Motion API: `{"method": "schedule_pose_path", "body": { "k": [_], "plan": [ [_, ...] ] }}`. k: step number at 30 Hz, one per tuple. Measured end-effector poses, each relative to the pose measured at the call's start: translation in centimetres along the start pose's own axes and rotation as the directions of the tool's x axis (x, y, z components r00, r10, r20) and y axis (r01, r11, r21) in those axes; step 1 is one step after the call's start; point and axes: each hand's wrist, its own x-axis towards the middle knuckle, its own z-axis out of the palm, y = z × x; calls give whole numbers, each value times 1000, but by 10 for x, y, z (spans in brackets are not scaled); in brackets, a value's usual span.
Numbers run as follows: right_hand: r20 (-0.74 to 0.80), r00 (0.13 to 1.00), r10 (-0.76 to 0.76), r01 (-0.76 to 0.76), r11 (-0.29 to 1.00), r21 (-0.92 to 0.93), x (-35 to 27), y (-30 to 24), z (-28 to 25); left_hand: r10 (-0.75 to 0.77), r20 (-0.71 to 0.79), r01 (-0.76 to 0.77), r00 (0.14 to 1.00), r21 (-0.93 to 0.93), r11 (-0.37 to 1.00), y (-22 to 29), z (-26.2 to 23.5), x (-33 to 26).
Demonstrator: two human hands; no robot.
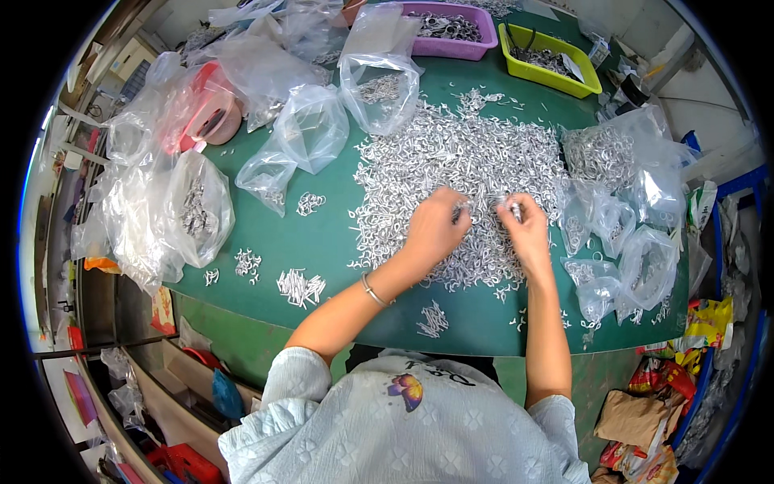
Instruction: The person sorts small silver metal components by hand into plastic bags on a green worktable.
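A wide heap of small silver metal pieces point(472, 145), many of them hook- or ring-shaped, covers the middle of the green table point(322, 234). Over its near part, my left hand point(439, 222) is closed with fingers curled around a few of these pieces. My right hand point(526, 230) is beside it, thumb and fingers pinched on some silver pieces too. Their exact shape is too small to make out. A metal bangle point(373, 290) circles my left wrist. Nearer me lie small sorted piles, among them straight silver pins point(301, 287) and another pin pile point(433, 319).
See-through plastic bags with metal parts stand at the left point(197, 206), back point(380, 93) and right point(597, 153). Behind the heap are a purple basin point(484, 28) and a yellow-green tray point(588, 81). A pink container point(216, 113) is at the far left. Drawers point(173, 367) lie below left.
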Motion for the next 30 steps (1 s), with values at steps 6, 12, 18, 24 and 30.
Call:
{"method": "schedule_pose_path", "body": {
  "k": [6,12,18,24,30],
  "plan": [
    [216,924,316,-372,614,696,-6,-43,-11,-485,473,483,736,-868,-114,-13,-41,1],
    [286,953,104,-187,941,283,14,-2,-9,-422,117,432,899,-401,808,-37,-49,7],
    [340,935,-103,342,521,-782,4,-32,52,-173,157,125,972,275,953,-29,-39,12],
    [320,930,-182,361,627,-691,1,-30,40,-31,180,-12,983,235,972,-34,-44,7],
    [339,940,-42,288,632,-719,3,-40,39,33,286,-124,958,305,944,-29,-34,12]
  ]
}}
